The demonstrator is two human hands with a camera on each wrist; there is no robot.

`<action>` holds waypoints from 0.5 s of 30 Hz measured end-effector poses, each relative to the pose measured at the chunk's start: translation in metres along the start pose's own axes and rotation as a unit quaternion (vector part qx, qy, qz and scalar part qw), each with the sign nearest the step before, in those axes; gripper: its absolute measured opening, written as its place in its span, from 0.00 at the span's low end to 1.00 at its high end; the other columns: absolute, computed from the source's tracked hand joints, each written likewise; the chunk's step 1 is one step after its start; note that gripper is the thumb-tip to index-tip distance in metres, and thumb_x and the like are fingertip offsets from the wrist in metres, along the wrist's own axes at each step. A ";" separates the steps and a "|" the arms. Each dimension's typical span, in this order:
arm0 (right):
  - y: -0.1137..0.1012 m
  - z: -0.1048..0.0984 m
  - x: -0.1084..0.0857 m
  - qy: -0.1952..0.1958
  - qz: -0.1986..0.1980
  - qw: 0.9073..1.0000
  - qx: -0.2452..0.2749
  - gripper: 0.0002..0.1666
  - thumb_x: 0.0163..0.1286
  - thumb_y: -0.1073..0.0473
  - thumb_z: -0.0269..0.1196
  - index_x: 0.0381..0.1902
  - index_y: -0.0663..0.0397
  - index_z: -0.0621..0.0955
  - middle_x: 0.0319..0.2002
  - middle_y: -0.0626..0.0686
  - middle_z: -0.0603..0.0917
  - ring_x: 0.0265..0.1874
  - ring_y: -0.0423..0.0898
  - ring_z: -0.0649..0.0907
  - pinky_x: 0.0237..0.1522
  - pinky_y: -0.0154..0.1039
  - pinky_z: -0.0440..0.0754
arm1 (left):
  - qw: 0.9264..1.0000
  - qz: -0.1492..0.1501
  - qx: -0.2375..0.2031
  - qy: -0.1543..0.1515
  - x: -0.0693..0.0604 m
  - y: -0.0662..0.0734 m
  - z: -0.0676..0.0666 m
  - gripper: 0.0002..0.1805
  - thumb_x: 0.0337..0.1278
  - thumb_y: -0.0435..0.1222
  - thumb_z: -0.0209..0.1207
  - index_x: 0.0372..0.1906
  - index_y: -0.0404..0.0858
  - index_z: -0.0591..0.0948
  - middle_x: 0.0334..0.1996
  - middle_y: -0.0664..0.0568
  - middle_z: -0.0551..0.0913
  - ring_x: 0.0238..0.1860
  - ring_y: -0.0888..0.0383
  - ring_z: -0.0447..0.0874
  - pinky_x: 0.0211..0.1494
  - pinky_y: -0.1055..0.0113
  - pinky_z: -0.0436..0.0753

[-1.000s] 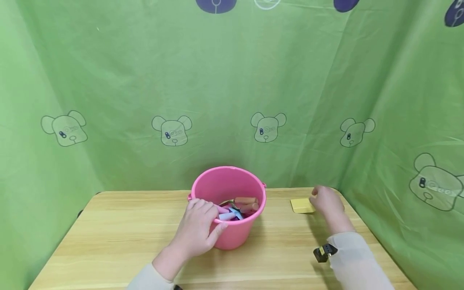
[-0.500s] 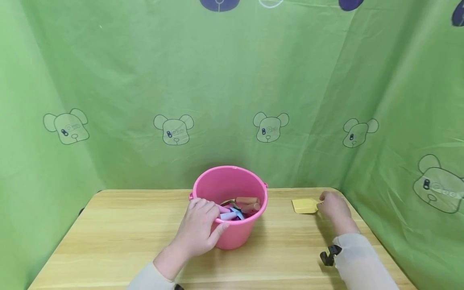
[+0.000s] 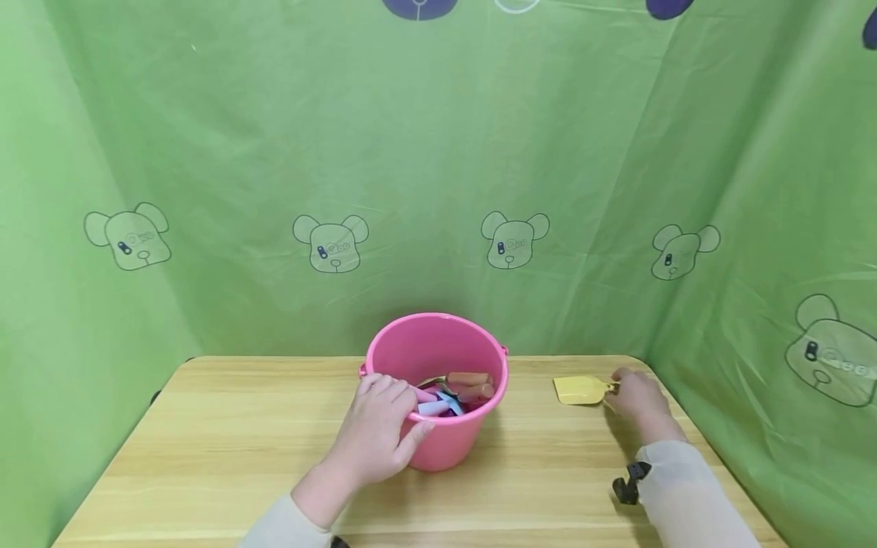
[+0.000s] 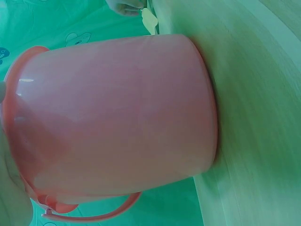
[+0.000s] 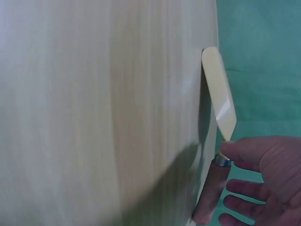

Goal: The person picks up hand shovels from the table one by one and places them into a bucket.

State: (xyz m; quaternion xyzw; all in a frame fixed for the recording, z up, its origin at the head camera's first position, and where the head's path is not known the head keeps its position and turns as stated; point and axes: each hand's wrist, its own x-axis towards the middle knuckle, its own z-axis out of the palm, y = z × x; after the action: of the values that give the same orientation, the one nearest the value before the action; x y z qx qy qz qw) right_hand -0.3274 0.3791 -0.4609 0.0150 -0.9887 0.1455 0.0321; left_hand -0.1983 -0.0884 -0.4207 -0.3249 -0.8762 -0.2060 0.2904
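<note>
A pink bucket (image 3: 445, 445) stands on the table, holding several hand tools with wooden, pink and pale blue handles (image 3: 469, 379). My left hand (image 3: 377, 430) grips its near-left rim, thumb outside and fingers over the edge. To the right, a small toy shovel (image 3: 578, 390) with a yellow blade lies by the table's far right corner. My right hand (image 3: 640, 399) pinches its neck with thumb and forefinger, the other fingers loosely bent. In the right wrist view the shovel's wooden handle (image 5: 211, 193) shows below the thumb; in the head view the hand hides it.
The wooden table (image 3: 226, 449) ends at a green curtain (image 3: 418, 152) printed with bear heads, which hangs behind and at both sides. In the left wrist view the bucket's carrying handle (image 4: 108, 215) hangs along its side. A small black device (image 3: 630, 483) is strapped to the right wrist.
My right hand has slid right, from the blade's edge to the shovel's neck, uncovering the blade. The shovel stays about where it was. The left hand and bucket hold still.
</note>
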 end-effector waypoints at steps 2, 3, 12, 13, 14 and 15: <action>0.003 0.002 0.000 -0.007 0.008 1.000 -0.003 0.32 0.64 0.57 0.62 0.60 0.73 0.71 0.53 0.77 0.73 0.52 0.78 0.71 0.47 0.70 0.73 | 1.000 0.000 -0.001 0.000 0.000 0.000 0.000 0.14 0.70 0.52 0.52 0.39 0.48 0.79 0.43 0.58 0.84 0.44 0.60 0.73 0.59 0.57 0.64; 0.005 0.004 0.000 -0.012 0.014 1.000 -0.003 0.32 0.65 0.56 0.62 0.61 0.72 0.70 0.54 0.78 0.72 0.53 0.79 0.70 0.48 0.71 0.72 | 1.000 0.001 -0.001 0.000 0.000 0.000 0.000 0.14 0.70 0.52 0.52 0.39 0.48 0.79 0.43 0.58 0.84 0.44 0.60 0.73 0.59 0.57 0.64; 0.018 0.015 0.002 -0.040 0.037 0.998 -0.009 0.37 0.68 0.52 0.59 0.67 0.70 0.64 0.61 0.80 0.64 0.59 0.82 0.59 0.50 0.77 0.64 | 1.000 0.001 -0.003 0.001 0.000 0.000 0.000 0.16 0.71 0.54 0.50 0.39 0.48 0.79 0.44 0.58 0.84 0.45 0.60 0.74 0.60 0.57 0.64; 0.018 0.015 0.002 -0.042 0.038 0.998 -0.009 0.37 0.69 0.52 0.58 0.68 0.70 0.63 0.62 0.80 0.63 0.60 0.82 0.58 0.51 0.77 0.63 | 1.000 0.001 -0.003 0.001 0.000 0.000 0.000 0.16 0.71 0.54 0.50 0.39 0.48 0.79 0.44 0.58 0.84 0.45 0.60 0.74 0.60 0.57 0.64; 0.019 0.015 0.002 -0.044 0.039 0.998 -0.010 0.37 0.69 0.52 0.58 0.68 0.70 0.63 0.62 0.80 0.63 0.60 0.82 0.57 0.52 0.77 0.62 | 1.000 0.002 -0.004 0.001 0.000 0.000 0.000 0.16 0.71 0.54 0.50 0.38 0.48 0.79 0.44 0.58 0.84 0.45 0.60 0.74 0.60 0.57 0.64; 0.019 0.015 0.002 -0.046 0.041 0.998 -0.009 0.37 0.70 0.52 0.57 0.68 0.69 0.63 0.63 0.80 0.62 0.61 0.82 0.56 0.52 0.77 0.62 | 1.000 0.002 -0.004 0.001 0.000 0.000 0.000 0.16 0.71 0.54 0.50 0.38 0.48 0.79 0.44 0.58 0.84 0.45 0.60 0.74 0.60 0.57 0.64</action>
State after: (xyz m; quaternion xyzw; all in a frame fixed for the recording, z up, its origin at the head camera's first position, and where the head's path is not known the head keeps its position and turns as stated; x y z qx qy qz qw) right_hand -0.3312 0.3925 -0.4809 -0.0194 -0.9902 0.1369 -0.0197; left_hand -0.1980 -0.0884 -0.4204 -0.3271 -0.8747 -0.2090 0.2902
